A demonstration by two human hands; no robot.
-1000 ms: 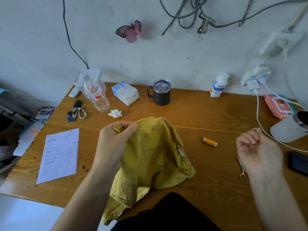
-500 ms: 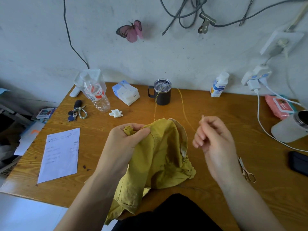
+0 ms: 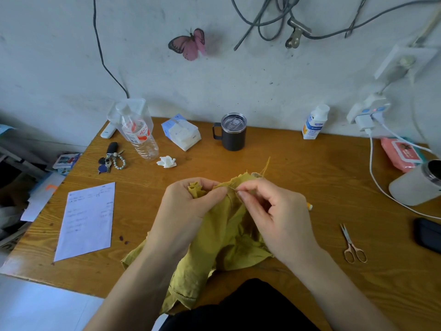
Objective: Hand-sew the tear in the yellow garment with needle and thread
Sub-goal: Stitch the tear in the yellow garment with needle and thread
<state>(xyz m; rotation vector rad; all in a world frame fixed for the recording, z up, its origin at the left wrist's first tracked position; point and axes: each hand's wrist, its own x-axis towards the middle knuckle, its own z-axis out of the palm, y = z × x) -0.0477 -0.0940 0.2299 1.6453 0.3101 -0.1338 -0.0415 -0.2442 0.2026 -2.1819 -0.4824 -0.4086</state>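
The right grip (image 3: 274,216) pinched a thin metal needle (image 3: 232,188) just beside the left grip (image 3: 188,211), which clutched the crumpled yellow cloth garment (image 3: 222,235), where a slip might prick skin.

Garment (image 3: 222,235): yellow cloth, matt, creased, edges frayed. Needle (image 3: 232,188): thin bright metal, barely shows. Counter (image 3: 298,158): wood, strong grain, low sheen. Bottle (image 3: 140,137): clear plastic, glossy, ribbed. Mug (image 3: 232,137): dark, matt body, clear glossy lid. Scissors (image 3: 352,247): shiny gold-toned metal. Sheet (image 3: 87,220): white paper, matt. Tissue (image 3: 166,161): soft, crumpled. Wall (image 3: 214,87): rough plaster, scuffed, matt.
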